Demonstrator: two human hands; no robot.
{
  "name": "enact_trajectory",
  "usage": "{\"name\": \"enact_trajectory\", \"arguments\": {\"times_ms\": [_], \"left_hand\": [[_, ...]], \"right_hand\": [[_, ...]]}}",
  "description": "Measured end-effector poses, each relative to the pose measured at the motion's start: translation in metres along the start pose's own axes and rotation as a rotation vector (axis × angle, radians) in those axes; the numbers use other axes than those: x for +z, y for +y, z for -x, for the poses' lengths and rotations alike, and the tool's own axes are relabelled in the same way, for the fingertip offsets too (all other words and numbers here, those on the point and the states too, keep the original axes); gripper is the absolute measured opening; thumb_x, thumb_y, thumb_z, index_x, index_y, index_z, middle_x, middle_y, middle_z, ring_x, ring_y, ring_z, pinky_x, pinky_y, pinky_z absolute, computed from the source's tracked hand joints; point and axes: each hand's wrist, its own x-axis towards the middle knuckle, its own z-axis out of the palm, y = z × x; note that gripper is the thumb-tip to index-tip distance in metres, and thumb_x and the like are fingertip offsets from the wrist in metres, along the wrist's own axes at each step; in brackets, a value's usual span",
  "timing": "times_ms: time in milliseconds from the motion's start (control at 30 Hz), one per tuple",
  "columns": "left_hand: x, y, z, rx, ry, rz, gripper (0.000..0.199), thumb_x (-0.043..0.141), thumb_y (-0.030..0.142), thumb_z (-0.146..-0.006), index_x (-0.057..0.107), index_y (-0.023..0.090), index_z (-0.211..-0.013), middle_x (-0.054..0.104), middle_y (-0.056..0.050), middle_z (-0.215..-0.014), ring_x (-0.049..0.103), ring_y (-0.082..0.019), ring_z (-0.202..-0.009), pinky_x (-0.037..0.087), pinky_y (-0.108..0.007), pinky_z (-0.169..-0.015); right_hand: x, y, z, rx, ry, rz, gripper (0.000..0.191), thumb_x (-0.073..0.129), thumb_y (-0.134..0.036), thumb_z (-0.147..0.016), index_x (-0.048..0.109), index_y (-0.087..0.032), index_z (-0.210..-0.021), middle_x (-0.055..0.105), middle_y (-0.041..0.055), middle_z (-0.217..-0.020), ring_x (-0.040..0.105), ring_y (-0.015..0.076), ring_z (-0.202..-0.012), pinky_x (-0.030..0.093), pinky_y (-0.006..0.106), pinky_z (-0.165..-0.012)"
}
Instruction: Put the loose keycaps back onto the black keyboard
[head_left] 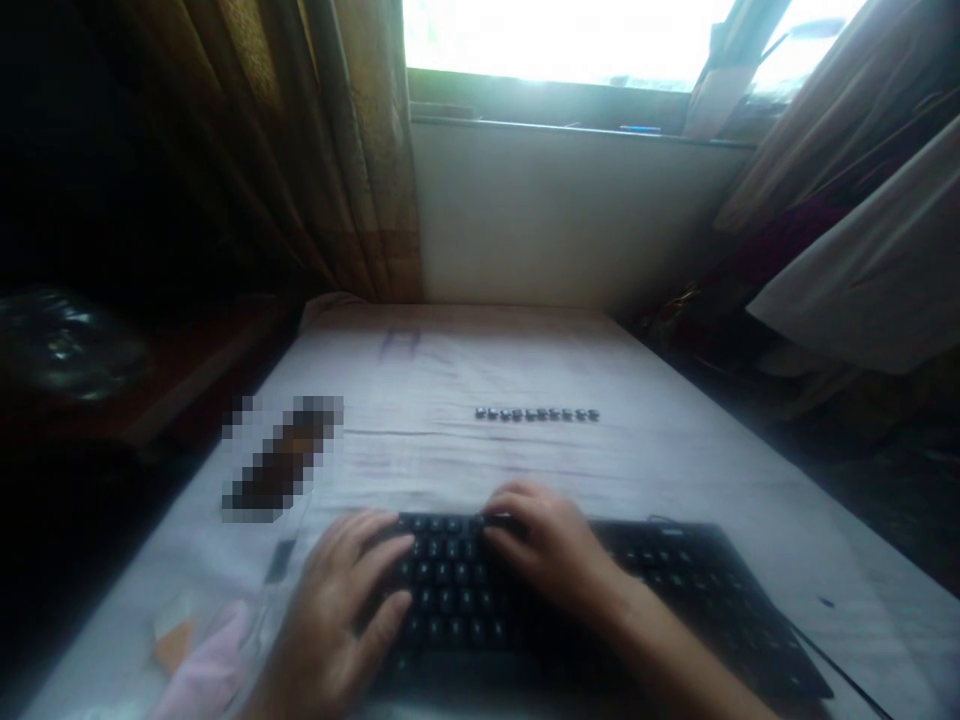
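A black keyboard (450, 598) lies at the front of the cloth-covered table. My left hand (341, 600) rests at its left edge, fingers apart and the thumb over the lower keys; nothing shows in it. Across the keyboard's upper middle reaches my right hand (540, 535), its fingers bent together at the back edge. Something thin and pale shows at those fingertips, too blurred to name. Behind the keyboard, several small dark pieces, which look like keycaps (536, 414), form a straight row.
A pixelated dark brown item (285, 460) lies on the table's left side. Pink cloth (206, 670) and an orange-and-white piece (174, 640) are at the front left. A cable (832, 660) runs off the keyboard's right. A curtain (375, 150) and window (555, 45) stand beyond.
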Motion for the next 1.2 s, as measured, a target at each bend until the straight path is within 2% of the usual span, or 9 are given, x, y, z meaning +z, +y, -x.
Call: {"name": "enact_trajectory", "arguments": {"times_ms": [100,333,500,600,833,1033,1200], "left_hand": [[-0.001,0.009,-0.008,0.157,-0.081,-0.051,0.038,0.053,0.039,-0.091,0.058,0.029,-0.128,0.062,-0.005,-0.132,0.052,-0.028,-0.127,0.04,-0.053,-0.11],[0.01,0.036,-0.039,0.241,-0.178,-0.098,0.042,0.055,0.044,-0.091,0.06,0.025,-0.128,0.062,-0.009,-0.125,0.055,-0.03,-0.118,0.044,-0.054,-0.104],[0.017,0.043,-0.051,0.224,-0.198,-0.1,0.045,0.057,0.047,-0.09,0.061,0.024,-0.129,0.061,-0.01,-0.124,0.053,-0.03,-0.118,0.043,-0.053,-0.105],[0.02,0.043,-0.048,0.187,-0.191,-0.078,0.043,0.055,0.048,-0.091,0.062,0.025,-0.127,0.06,-0.009,-0.125,0.052,-0.03,-0.12,0.041,-0.053,-0.107],[0.021,0.041,-0.045,0.217,-0.209,-0.102,0.045,0.055,0.046,-0.091,0.06,0.022,-0.129,0.061,-0.011,-0.123,0.053,-0.031,-0.117,0.042,-0.054,-0.105],[0.022,0.042,-0.045,0.167,-0.204,-0.091,0.045,0.054,0.047,-0.092,0.06,0.023,-0.129,0.061,-0.01,-0.122,0.053,-0.03,-0.116,0.041,-0.054,-0.105],[0.02,0.042,-0.047,0.198,-0.234,-0.096,0.046,0.057,0.045,-0.09,0.06,0.021,-0.129,0.061,-0.011,-0.121,0.054,-0.031,-0.116,0.042,-0.055,-0.105]], "right_hand": [[0.005,-0.002,-0.001,-0.016,-0.016,0.031,0.012,0.067,-0.012,-0.08,0.072,-0.02,-0.088,0.071,0.0046,-0.092,0.065,0.0195,-0.086,0.051,0.032,-0.078],[0.003,-0.001,0.001,-0.008,-0.019,0.133,0.013,0.066,-0.014,-0.081,0.073,-0.022,-0.089,0.072,0.0035,-0.089,0.065,0.0189,-0.083,0.05,0.029,-0.075],[0.001,-0.002,-0.001,-0.002,-0.042,0.131,0.013,0.068,-0.015,-0.081,0.075,-0.022,-0.089,0.073,0.0033,-0.089,0.066,0.0192,-0.082,0.05,0.029,-0.075],[0.003,0.001,-0.002,-0.005,-0.038,0.093,0.013,0.069,-0.016,-0.081,0.076,-0.022,-0.089,0.073,0.0035,-0.09,0.067,0.0191,-0.083,0.051,0.029,-0.076],[0.012,0.01,-0.001,0.01,0.033,-0.038,0.012,0.072,-0.017,-0.08,0.078,-0.024,-0.088,0.074,0.0029,-0.09,0.067,0.0187,-0.085,0.053,0.03,-0.079],[0.014,0.013,0.001,0.004,0.05,-0.046,0.012,0.071,-0.019,-0.081,0.079,-0.024,-0.089,0.074,0.003,-0.09,0.067,0.0182,-0.085,0.053,0.029,-0.079],[0.014,0.013,0.002,-0.019,0.044,-0.022,0.015,0.07,-0.018,-0.082,0.078,-0.023,-0.093,0.074,0.0035,-0.091,0.067,0.0186,-0.085,0.053,0.031,-0.08]]}}
